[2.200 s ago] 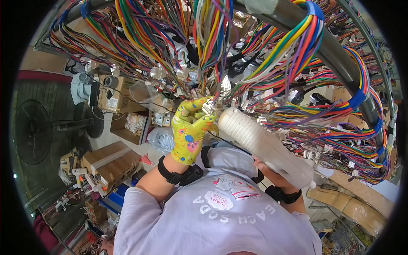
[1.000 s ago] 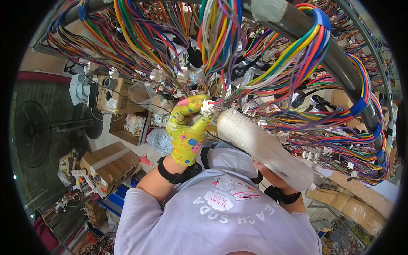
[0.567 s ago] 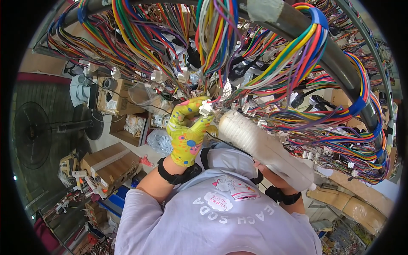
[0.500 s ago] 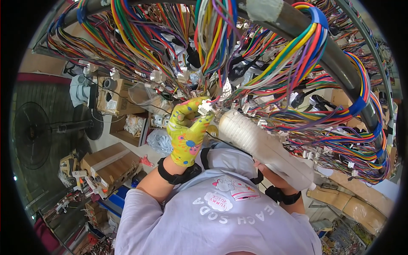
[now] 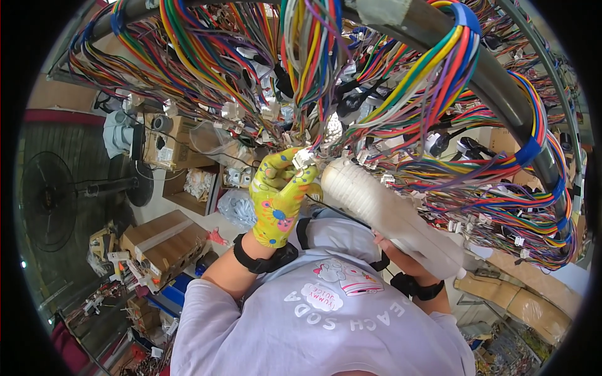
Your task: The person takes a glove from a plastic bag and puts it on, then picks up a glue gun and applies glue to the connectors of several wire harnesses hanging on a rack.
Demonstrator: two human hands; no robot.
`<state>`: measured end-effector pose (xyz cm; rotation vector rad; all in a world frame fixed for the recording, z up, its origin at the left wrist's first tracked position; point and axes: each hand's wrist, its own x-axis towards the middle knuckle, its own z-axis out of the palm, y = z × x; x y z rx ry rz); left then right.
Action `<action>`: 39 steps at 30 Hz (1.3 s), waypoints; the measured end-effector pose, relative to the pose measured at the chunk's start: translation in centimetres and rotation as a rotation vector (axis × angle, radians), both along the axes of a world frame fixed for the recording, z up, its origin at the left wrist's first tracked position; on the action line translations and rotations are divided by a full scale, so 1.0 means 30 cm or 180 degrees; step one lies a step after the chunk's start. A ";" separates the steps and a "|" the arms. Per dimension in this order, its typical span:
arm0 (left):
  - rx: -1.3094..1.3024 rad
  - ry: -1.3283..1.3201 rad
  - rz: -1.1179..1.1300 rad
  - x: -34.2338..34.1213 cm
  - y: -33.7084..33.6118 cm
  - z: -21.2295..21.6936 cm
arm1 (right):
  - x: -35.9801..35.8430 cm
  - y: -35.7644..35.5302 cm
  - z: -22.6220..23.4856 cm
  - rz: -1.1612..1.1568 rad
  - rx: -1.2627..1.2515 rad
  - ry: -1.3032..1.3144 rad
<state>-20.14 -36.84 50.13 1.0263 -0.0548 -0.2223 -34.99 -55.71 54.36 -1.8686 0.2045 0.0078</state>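
Observation:
My left hand (image 5: 277,197), in a yellow glove with a flower print, pinches a white plastic connector (image 5: 304,158) between thumb and fingers. Thin coloured wires lead from the connector up into the bundles above. A cloudy, ribbed plastic bottle (image 5: 392,216) lies slantwise across the view and covers most of my right hand (image 5: 380,242). Only a bit of bare skin shows at the bottle's lower edge, so its fingers are hidden and I cannot tell whether it grips anything. A thin dark cord or rod runs between the glove and the bottle.
Thick bundles of coloured wires (image 5: 313,56) hang from a curved metal rail (image 5: 495,81), tied with blue bands. Many white connectors dangle at their ends. To the left are a cardboard box (image 5: 166,241), an open carton and a black fan (image 5: 47,197). Brown wrapped cardboard (image 5: 514,304) lies right.
The left hand has shifted very slightly, and the connector in it has tilted a little. Nearby wire bundles have swayed slightly left. The bottle has barely moved.

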 end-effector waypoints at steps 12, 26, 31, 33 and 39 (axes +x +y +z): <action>0.0113 0.0065 -0.0010 -0.005 0.003 -0.009 | -0.034 -0.010 -0.057 -0.0214 0.0414 0.0174; -0.0550 0.0384 -0.0518 0.023 0.029 -0.043 | -0.017 -0.032 -0.051 0.0125 -0.0098 -0.0159; -0.0804 0.0909 -0.0484 0.017 0.027 -0.044 | 0.007 -0.014 -0.009 -0.0068 0.0048 0.0098; -0.0924 0.0908 -0.0604 0.021 0.030 -0.046 | 0.019 -0.019 -0.007 0.0134 -0.0466 -0.0282; -0.1003 0.0953 -0.0645 0.025 0.028 -0.064 | -0.005 -0.020 -0.039 -0.0040 0.0104 0.0019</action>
